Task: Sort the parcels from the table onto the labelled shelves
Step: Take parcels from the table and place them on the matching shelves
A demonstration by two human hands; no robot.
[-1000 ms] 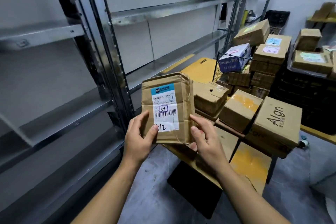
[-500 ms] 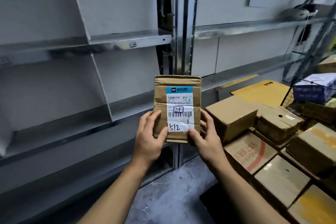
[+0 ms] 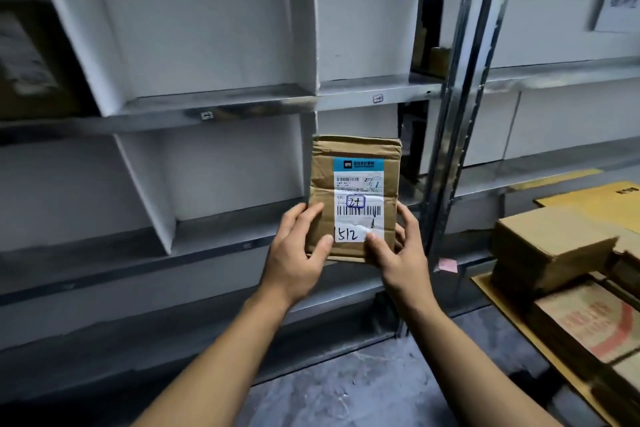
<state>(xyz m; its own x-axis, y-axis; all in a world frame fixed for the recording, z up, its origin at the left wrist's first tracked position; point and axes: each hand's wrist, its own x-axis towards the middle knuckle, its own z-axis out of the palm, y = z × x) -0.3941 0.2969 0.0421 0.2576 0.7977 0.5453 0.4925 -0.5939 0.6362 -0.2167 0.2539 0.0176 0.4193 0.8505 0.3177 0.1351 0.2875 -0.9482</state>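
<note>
A small brown cardboard parcel (image 3: 353,163) with a white and blue label, handwritten "24" and "1512", is held upright in front of the metal shelving. My left hand (image 3: 298,250) grips its lower left edge, thumb on the face. My right hand (image 3: 398,253) grips the lower right corner, thumb on the label. Behind the parcel run grey shelves (image 3: 242,104) split by white dividers (image 3: 145,191) into compartments. Small label tags (image 3: 377,98) sit on the shelf's front edge.
Steel uprights (image 3: 450,135) stand just right of the parcel. More cardboard parcels (image 3: 547,246) are stacked on a low table at the right. A brown box (image 3: 31,59) sits in an upper left compartment. A paper sign (image 3: 620,3) hangs top right.
The view has swung left from the parcel pile to face the shelving. Both hands still hold the same parcel, now in front of the divided compartments.
</note>
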